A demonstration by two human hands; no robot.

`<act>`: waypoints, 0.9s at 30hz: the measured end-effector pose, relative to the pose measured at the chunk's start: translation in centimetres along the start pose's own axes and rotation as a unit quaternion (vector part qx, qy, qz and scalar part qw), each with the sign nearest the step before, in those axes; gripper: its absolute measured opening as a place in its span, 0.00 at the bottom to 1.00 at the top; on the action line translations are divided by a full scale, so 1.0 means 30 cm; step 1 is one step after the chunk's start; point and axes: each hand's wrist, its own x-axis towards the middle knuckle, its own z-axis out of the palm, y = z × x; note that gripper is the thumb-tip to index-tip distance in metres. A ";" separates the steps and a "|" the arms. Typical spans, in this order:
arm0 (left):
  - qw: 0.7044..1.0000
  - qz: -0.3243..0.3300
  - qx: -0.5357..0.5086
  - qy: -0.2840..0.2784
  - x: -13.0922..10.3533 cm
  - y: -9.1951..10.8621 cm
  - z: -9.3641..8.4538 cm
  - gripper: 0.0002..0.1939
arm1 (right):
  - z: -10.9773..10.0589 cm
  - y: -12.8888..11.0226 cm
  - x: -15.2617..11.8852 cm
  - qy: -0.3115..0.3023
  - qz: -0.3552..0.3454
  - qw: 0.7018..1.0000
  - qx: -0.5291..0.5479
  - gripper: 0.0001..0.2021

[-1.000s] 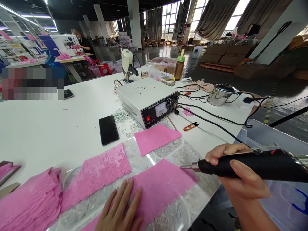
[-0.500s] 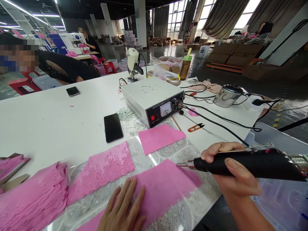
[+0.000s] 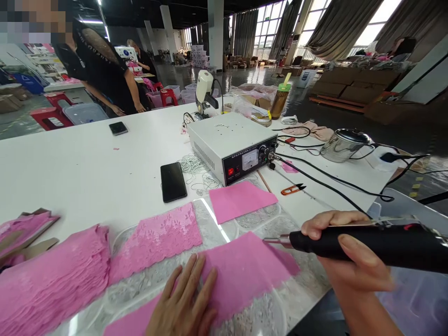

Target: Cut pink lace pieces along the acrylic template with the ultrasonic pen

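My left hand [image 3: 185, 296] lies flat with fingers spread on the left edge of a pink fabric piece [image 3: 241, 270]. Closed around a black handheld tool [image 3: 371, 240] is my right hand [image 3: 353, 252]; the tool's metal tip touches or hovers just over the fabric's upper right edge. Beneath the fabric is a clear patterned sheet [image 3: 257, 317]. Further left lie a pink lace piece [image 3: 164, 235] and a thick stack of pink pieces [image 3: 66, 266]. Another plain pink piece [image 3: 241, 200] rests above, near the control box.
A white control box [image 3: 231, 144] with a cable to the tool stands mid-table. Around it are a black phone [image 3: 173, 182], orange snips [image 3: 293, 189], a glass pot [image 3: 345, 144], a bottle [image 3: 280, 100] and a second phone [image 3: 118, 128]. A person [image 3: 101, 70] leans at the far left edge.
The view has shifted slightly, moving the scene rightward. The person at the far left has risen more upright, with hands at the table edge. My hands keep nearly the same places on the fabric and tool.
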 end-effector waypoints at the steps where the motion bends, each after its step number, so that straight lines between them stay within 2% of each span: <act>1: 1.000 0.000 0.000 -0.001 0.001 -0.001 -0.004 0.22 | 0.002 -0.005 0.003 0.008 -0.002 1.000 -0.002 0.06; 5: 1.000 -0.005 -0.011 -0.001 -0.004 0.000 -0.020 0.22 | 0.020 -0.014 0.004 0.024 0.002 1.000 -0.004 0.05; 14: 0.999 -0.021 -0.034 -0.026 -0.055 0.015 -0.052 0.22 | 0.115 0.053 -0.023 -0.033 0.030 0.998 0.043 0.07; 27: 0.999 -0.027 -0.028 -0.037 -0.057 0.024 -0.059 0.22 | 0.115 0.081 -0.021 -0.064 0.024 0.998 0.013 0.05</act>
